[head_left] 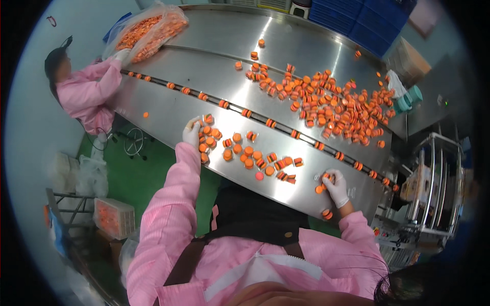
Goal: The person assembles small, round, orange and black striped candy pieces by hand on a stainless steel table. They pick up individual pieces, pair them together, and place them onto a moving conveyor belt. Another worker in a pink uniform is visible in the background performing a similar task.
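My left hand point(192, 134), in a white glove, rests on the metal table with its fingers beside a small cluster of orange burger-shaped candies point(207, 138). The hand looks open and cupped against the cluster's left side. My right hand point(337, 188), gloved too, has curled fingers round a few orange candies point(326, 178) near the table's right front. Between my hands lie several loose candies point(248, 151), some on their sides showing dark and red layers, plus a pink round piece point(259, 176). One candy point(326, 214) sits below my right hand at the table's edge.
A narrow conveyor channel point(246, 113) carrying spaced candies crosses the steel table point(214, 76). Beyond it lies a large candy heap point(326, 102). A co-worker in pink point(87, 86) handles a big clear bag of candies point(148, 33). Blue crates point(352, 23) and a metal machine frame point(434, 183) stand right.
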Action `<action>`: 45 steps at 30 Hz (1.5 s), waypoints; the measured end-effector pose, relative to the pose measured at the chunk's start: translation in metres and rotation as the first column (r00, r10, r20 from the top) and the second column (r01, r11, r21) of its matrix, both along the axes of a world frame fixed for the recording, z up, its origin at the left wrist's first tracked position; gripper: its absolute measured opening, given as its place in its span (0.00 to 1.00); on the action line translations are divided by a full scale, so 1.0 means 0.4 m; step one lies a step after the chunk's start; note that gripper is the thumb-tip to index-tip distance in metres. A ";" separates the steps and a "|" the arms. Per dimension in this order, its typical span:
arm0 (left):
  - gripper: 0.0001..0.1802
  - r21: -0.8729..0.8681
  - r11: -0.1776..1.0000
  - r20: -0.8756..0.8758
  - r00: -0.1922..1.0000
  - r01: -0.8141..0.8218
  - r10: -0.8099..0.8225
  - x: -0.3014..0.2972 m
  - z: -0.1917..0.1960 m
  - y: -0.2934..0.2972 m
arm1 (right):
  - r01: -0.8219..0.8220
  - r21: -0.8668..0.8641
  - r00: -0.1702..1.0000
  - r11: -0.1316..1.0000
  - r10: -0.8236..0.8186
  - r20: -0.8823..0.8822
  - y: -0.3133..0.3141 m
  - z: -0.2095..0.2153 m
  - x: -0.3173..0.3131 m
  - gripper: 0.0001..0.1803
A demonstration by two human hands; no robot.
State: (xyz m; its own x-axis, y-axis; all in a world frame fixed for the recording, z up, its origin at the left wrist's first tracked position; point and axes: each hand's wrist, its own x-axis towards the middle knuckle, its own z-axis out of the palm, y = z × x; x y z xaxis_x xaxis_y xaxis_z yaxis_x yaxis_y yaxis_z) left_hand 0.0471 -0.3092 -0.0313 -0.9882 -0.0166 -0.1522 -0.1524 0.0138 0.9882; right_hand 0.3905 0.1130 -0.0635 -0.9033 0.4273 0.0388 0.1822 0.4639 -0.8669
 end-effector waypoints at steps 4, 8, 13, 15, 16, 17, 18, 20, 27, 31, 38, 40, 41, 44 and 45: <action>0.12 0.006 1.000 -0.038 0.999 0.002 -0.002 -0.004 -0.030 -0.006 | -0.055 0.166 0.998 0.985 0.053 0.017 -0.028 0.074 -0.016 0.12; 0.12 -0.059 0.998 -0.185 0.982 0.022 -0.033 -0.041 -0.092 -0.022 | -0.098 0.236 0.994 0.967 0.107 -0.026 -0.009 0.065 -0.009 0.12; 0.13 -0.115 0.993 -0.188 0.980 0.038 -0.059 -0.078 -0.121 -0.065 | -0.047 0.045 0.998 0.998 0.046 0.033 -0.009 0.085 -0.014 0.18; 0.12 -0.082 0.995 -0.163 0.985 0.049 -0.062 -0.068 -0.105 -0.041 | -0.016 -0.035 1.000 0.999 0.016 0.003 0.002 0.050 -0.011 0.20; 0.12 -0.072 0.996 -0.141 0.988 0.055 -0.065 -0.051 -0.085 -0.026 | 0.019 -0.090 0.999 0.996 -0.023 -0.038 0.004 0.043 -0.008 0.20; 0.12 -0.062 0.996 -0.120 0.991 0.060 -0.067 -0.041 -0.080 -0.016 | 0.050 -0.172 0.998 0.984 -0.054 -0.018 0.012 0.030 -0.002 0.20; 0.12 -0.085 0.995 -0.104 0.992 0.059 -0.067 -0.044 -0.084 -0.021 | 0.071 -0.253 0.997 0.965 -0.075 -0.005 0.028 0.015 -0.008 0.19; 0.13 -0.119 0.992 -0.110 0.992 0.046 -0.059 -0.035 -0.037 -0.031 | 0.092 -0.397 0.990 0.913 -0.126 -0.058 0.037 0.098 -0.041 0.18; 0.13 -0.158 0.986 -0.194 0.978 0.045 -0.075 -0.043 -0.058 -0.049 | 0.213 0.116 0.974 0.970 -0.201 -0.108 0.367 0.219 -0.349 0.18; 0.14 -0.112 0.993 -0.140 0.989 0.036 -0.052 -0.019 -0.011 -0.007 | 0.235 0.295 0.941 0.926 -0.292 0.168 0.527 0.249 -0.537 0.29; 0.15 -0.132 0.991 -0.120 0.992 0.023 -0.039 -0.022 -0.022 -0.024 | -0.212 0.477 0.620 0.853 -0.259 0.740 0.542 0.290 -0.707 0.25; 0.15 -0.171 0.985 -0.071 0.997 0.031 -0.044 -0.019 -0.014 -0.024 | -0.248 0.452 0.572 0.857 -0.247 0.782 0.520 0.313 -0.719 0.25; 0.15 -0.180 0.983 -0.108 0.993 0.024 -0.044 -0.018 -0.018 -0.025 | -0.268 0.438 0.548 0.858 -0.238 0.802 0.506 0.321 -0.727 0.25; 0.15 -0.182 0.983 -0.176 0.983 0.024 -0.057 -0.027 -0.043 -0.030 | -0.309 0.483 0.513 0.819 -0.284 0.810 0.496 0.301 -0.741 0.27; 0.16 -0.167 0.985 -0.175 0.983 0.034 -0.063 -0.029 -0.052 -0.032 | -0.319 0.507 0.541 0.800 -0.285 0.791 0.510 0.280 -0.743 0.27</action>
